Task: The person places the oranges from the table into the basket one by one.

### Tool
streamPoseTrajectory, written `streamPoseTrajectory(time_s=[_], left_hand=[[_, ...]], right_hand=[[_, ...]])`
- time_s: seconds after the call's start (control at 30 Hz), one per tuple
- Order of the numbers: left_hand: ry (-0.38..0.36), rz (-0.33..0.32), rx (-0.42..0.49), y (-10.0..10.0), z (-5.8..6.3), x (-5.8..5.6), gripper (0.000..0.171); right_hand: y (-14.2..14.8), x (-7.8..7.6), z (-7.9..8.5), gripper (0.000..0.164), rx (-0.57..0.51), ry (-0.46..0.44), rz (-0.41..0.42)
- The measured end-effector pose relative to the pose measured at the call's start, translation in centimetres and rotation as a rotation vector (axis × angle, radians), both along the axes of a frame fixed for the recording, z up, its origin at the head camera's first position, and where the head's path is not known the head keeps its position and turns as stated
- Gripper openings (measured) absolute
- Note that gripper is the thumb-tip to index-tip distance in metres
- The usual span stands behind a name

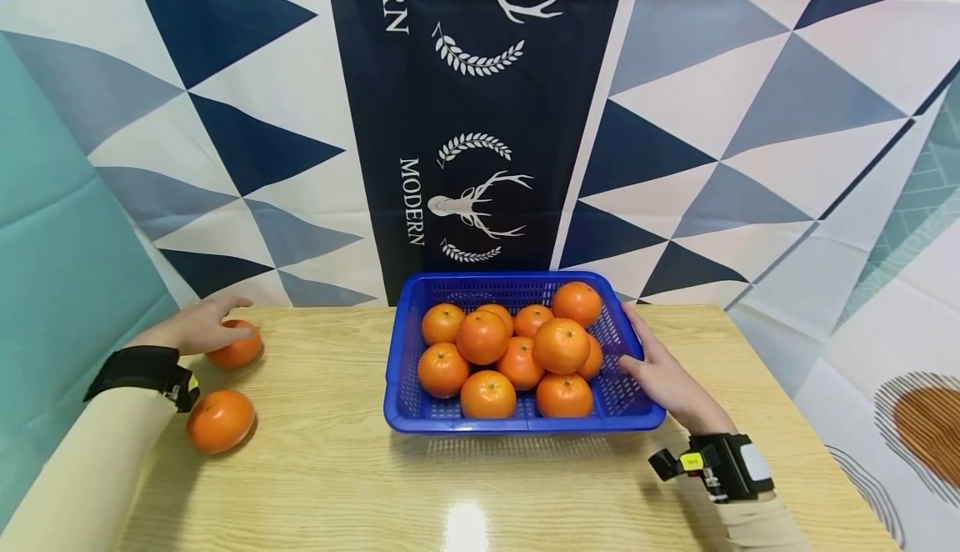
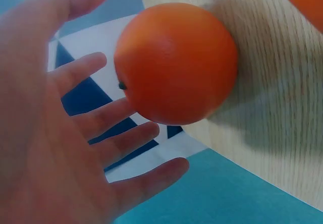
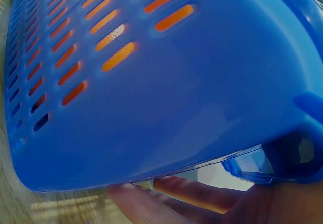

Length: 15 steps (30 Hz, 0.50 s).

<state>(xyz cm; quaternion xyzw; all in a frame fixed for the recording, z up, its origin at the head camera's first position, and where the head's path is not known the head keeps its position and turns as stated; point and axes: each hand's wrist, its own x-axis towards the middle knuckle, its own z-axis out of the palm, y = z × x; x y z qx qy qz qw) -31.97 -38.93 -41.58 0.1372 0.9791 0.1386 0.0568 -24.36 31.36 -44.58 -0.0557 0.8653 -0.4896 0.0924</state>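
My left hand [image 1: 197,325] is over the farther loose orange [image 1: 237,345] at the table's left side. In the left wrist view its fingers are spread beside that orange [image 2: 176,63], fingertips right at its stem side and the thumb apart. A second loose orange [image 1: 221,421] lies nearer, beside the left wrist. At the right end of the blue plastic basket [image 1: 517,425], my right hand [image 1: 671,377] holds the rim, its thumb over the edge. The right wrist view has the basket's slotted outer wall [image 3: 166,103] with fingers [image 3: 197,191] along it.
Several oranges [image 1: 487,393] are heaped in the basket, which stands on the wooden table [image 1: 322,469] close to its back edge. Behind it hangs a patterned cloth [image 1: 480,118]. A teal cloth [image 1: 67,227] borders the left side.
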Motion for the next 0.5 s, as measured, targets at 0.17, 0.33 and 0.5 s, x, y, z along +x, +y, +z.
streamPoseTrajectory(time_s=[0.17, 0.33, 0.5], left_hand=[[-0.012, -0.003, 0.007, -1.8, -1.9, -2.0, 0.076], [-0.050, 0.013, -0.018, -2.4, -2.8, -3.2, 0.081], [-0.133, 0.015, 0.009, -1.8, -1.9, -3.2, 0.085]], right_hand=[[-0.1, 0.0, -0.1, 0.097, 0.000, -0.002, -0.006], [-0.1, -0.1, -0.1, 0.098, -0.004, -0.008, -0.001], [-0.1, -0.1, 0.0, 0.098, -0.001, 0.000, -0.003]])
